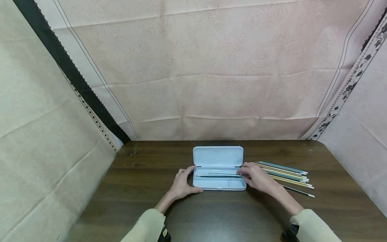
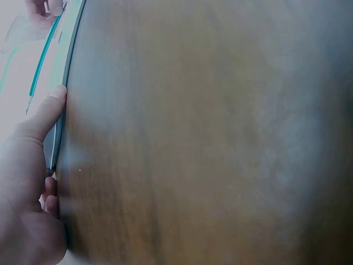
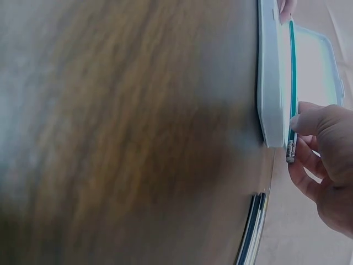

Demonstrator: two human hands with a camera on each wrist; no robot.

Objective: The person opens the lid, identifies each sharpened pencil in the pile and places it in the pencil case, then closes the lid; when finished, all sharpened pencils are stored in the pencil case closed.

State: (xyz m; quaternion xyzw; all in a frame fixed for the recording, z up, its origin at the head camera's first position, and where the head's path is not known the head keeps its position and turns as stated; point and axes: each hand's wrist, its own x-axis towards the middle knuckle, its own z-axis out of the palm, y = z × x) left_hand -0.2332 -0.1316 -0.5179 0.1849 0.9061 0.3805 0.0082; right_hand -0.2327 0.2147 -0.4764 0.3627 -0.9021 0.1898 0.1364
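A light blue pencil case (image 1: 211,183) lies on the table with its lid (image 1: 218,156) raised at the back. My left hand (image 1: 182,185) holds the case's left end, thumb along the front edge and fingers at the back corner. Between the thumb and fingers of my right hand (image 1: 257,177) is a teal pencil (image 3: 293,72), pinched near its eraser end. It lies lengthwise over the case's open tray, pointed end to the left. Another slim pencil (image 1: 215,173) shows just behind it in the head view.
Right of the case, several teal and yellow pencils (image 1: 290,172) lie in a loose bunch, erasers to the right. A dark pencil (image 1: 299,192) lies in front of them, partly hidden by my right arm. Pale patterned cloth (image 1: 211,84) hangs behind the brown table (image 1: 145,188).
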